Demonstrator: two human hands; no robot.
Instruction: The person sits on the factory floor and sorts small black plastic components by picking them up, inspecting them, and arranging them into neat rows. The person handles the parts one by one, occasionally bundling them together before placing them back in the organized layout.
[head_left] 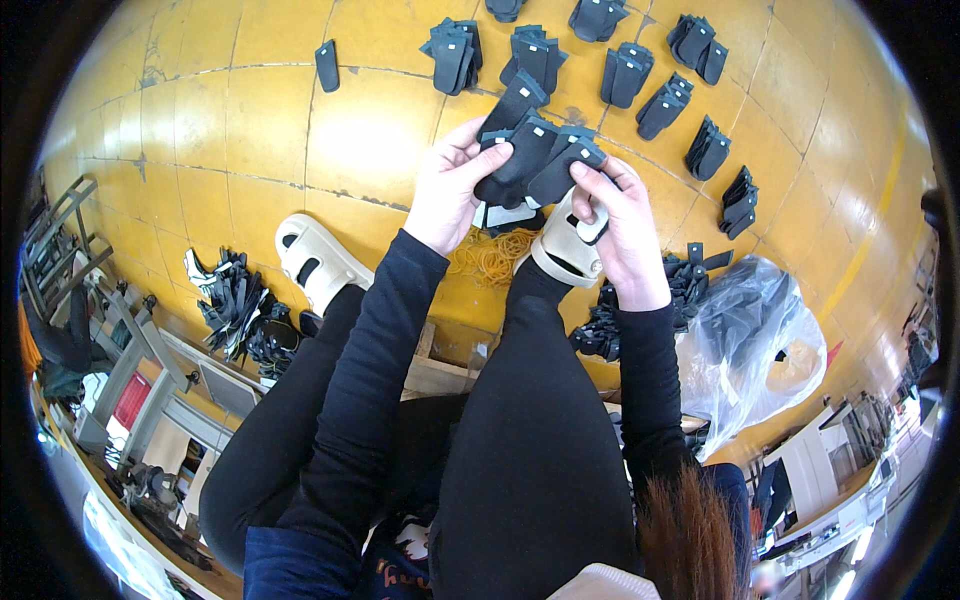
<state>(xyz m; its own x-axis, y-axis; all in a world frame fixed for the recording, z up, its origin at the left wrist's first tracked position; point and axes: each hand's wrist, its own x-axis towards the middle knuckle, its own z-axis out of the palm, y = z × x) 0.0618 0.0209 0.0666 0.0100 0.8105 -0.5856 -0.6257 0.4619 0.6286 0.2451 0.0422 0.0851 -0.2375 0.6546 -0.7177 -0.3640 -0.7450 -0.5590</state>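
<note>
- The left hand [447, 185] and right hand [622, 232] are both closed on one fan of black flat pieces [535, 150], above the yellow floor [270, 130].
- The pieces' long axes point away from the person; the rubber bands [490, 257] lie just below the hands.

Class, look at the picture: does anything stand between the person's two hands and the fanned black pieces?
Nothing visible does. The left hand and right hand already grip the fanned black pieces directly, above the rubber bands.
</note>
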